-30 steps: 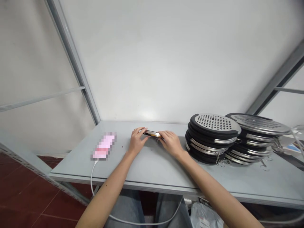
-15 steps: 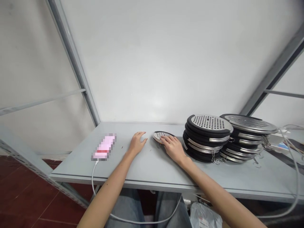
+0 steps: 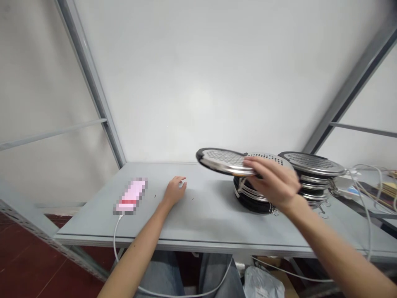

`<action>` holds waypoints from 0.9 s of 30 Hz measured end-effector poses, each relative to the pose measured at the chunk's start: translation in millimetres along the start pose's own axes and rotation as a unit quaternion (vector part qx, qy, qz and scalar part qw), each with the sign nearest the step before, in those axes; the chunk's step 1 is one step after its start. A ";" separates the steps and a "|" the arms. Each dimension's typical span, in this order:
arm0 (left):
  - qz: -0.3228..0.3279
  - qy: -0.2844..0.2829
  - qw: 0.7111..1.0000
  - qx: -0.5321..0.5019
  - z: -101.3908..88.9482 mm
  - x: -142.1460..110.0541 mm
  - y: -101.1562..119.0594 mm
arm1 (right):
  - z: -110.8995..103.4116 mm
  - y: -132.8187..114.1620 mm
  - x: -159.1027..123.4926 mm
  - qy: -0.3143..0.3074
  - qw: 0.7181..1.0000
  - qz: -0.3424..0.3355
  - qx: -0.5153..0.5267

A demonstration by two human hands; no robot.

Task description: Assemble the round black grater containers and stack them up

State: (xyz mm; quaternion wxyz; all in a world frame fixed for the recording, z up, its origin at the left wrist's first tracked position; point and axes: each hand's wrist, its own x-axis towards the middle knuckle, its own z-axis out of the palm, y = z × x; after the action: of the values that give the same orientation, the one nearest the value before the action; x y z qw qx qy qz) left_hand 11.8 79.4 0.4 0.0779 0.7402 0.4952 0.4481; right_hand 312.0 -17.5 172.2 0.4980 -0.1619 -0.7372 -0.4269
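My right hand (image 3: 273,181) grips a round perforated metal disc (image 3: 221,160) by its right edge and holds it in the air, level with the top of the nearer stack of discs (image 3: 252,198). The disc juts out to the left of that stack. A second stack of discs (image 3: 313,171) stands just behind and to the right. My left hand (image 3: 175,192) rests on the grey table (image 3: 201,223), fingers loosely curled, with nothing in it that I can see.
A blurred pink phone (image 3: 130,196) lies on the table at the left with a white cable (image 3: 115,244) running off the front edge. Cables and small items (image 3: 366,188) crowd the far right. Grey shelf uprights rise at both sides.
My right hand has lifted the disc off the table and carried it right, up to the nearer stack. My left hand let go of it and stayed on the table.
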 end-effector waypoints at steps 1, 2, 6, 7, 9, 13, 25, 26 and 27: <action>0.004 -0.004 1.000 -0.004 0.1 -0.1 0.6 | -10.8 11.7 4.3 -0.002 0.999 -0.010 -0.035; 0.010 -0.007 1.000 -0.008 0.1 -0.2 1.5 | -20.9 23.8 6.4 -0.001 0.997 -0.030 -0.067; 0.036 -0.006 0.999 -0.022 -1.6 0.0 6.5 | -52.3 70.7 -5.0 -0.043 0.984 -0.087 -0.147; 0.040 -0.003 0.999 -0.026 -2.2 0.1 7.5 | -57.9 80.3 -10.8 -0.064 0.981 -0.081 -0.161; 0.044 0.000 0.998 -0.036 -3.4 0.0 9.0 | -66.3 95.1 -22.7 -0.107 0.979 -0.072 -0.157; 0.037 -0.022 0.998 -0.047 -4.4 -0.7 9.6 | -71.8 106.6 -41.1 -0.142 0.976 -0.036 -0.164; 0.009 -0.038 0.999 -0.029 -4.5 -0.8 7.9 | -70.0 121.2 -58.1 -0.269 0.954 0.129 -0.025; 0.006 -0.037 0.999 -0.026 -4.6 -0.8 8.0 | -72.1 123.8 -57.7 -0.294 0.944 0.151 -0.006; 0.003 -0.037 0.999 -0.024 -4.7 -0.8 8.0 | -74.1 125.9 -56.7 -0.319 0.931 0.174 0.011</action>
State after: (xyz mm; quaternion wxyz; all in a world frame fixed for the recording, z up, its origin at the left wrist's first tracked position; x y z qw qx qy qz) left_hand 13.5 73.2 7.2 0.1127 0.7556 0.4785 0.4329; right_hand 465.4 7.8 192.0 0.3046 -0.4101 -0.8223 -0.2506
